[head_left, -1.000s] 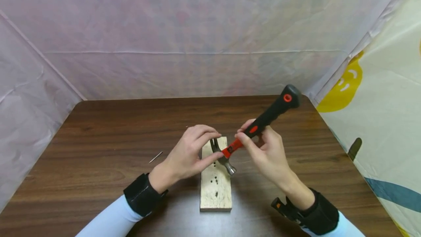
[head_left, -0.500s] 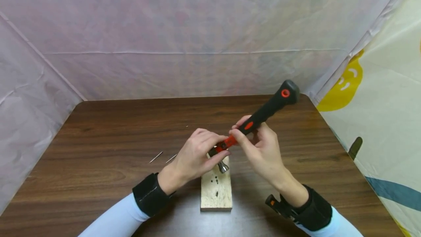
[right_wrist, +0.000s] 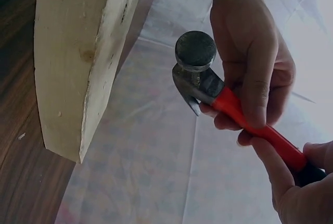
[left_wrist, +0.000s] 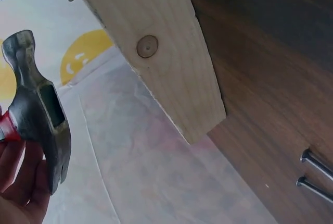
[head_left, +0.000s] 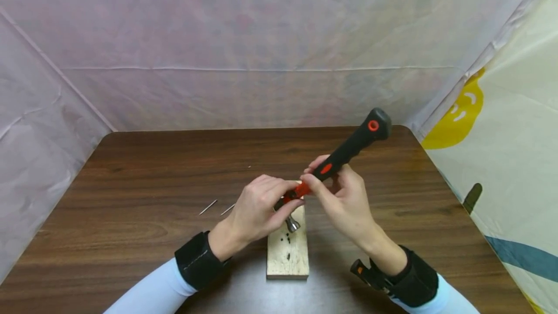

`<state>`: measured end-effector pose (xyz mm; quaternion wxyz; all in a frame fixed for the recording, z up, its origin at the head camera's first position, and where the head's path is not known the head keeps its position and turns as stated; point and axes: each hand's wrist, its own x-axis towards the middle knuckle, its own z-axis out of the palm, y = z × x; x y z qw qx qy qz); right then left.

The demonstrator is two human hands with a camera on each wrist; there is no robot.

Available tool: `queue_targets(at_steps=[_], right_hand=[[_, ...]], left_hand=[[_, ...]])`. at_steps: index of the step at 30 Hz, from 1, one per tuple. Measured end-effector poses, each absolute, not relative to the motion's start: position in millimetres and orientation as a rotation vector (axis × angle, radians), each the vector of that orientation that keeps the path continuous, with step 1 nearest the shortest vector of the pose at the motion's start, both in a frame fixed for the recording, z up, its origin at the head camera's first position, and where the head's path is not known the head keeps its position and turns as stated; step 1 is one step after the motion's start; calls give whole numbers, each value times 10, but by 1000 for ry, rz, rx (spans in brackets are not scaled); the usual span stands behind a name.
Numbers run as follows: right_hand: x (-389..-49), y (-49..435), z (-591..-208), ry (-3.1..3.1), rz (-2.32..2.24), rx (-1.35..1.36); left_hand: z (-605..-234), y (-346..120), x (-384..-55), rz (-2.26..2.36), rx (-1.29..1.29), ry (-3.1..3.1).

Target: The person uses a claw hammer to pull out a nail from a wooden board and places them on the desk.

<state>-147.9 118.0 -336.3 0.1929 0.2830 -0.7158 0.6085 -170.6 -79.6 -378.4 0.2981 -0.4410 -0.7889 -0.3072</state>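
A claw hammer [head_left: 358, 139] with a black and red handle is held slanted over the wooden block [head_left: 287, 261], its handle end up and to the right. My left hand [head_left: 255, 210] grips the red neck close to the steel head [right_wrist: 195, 52]. My right hand [head_left: 347, 200] pinches the handle further up between thumb and fingers. In the right wrist view, both hands are on the handle and the head hangs apart from the block. The block's top shows several dark holes or marks; its far part is partly hidden by the left hand and hammer.
Two nails, one [head_left: 208, 207] and a second nail [head_left: 227, 209], lie on the brown table [head_left: 144, 173] left of the left hand. A tiny light speck [head_left: 249, 166] lies farther back. A pale sheet [head_left: 244, 52] hangs behind the table, and a patterned cloth [head_left: 510, 159] on the right.
My left hand has moved right, from the hammer's claw and head to its neck. The hammer has shifted slightly left and its head has turned. A second nail has come into view.
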Motion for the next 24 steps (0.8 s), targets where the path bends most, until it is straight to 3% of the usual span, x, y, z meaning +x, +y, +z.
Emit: queue_targets(at_steps=[15, 24], right_hand=[[-1512, 1239, -3390, -2075, 1757, 907], [-1580, 1404, -3464, -2232, 1483, 849]], left_hand=[[-3752, -1012, -1695, -803, -1012, -2126], [-3729, -1355, -1664, -732, -778, -2244]])
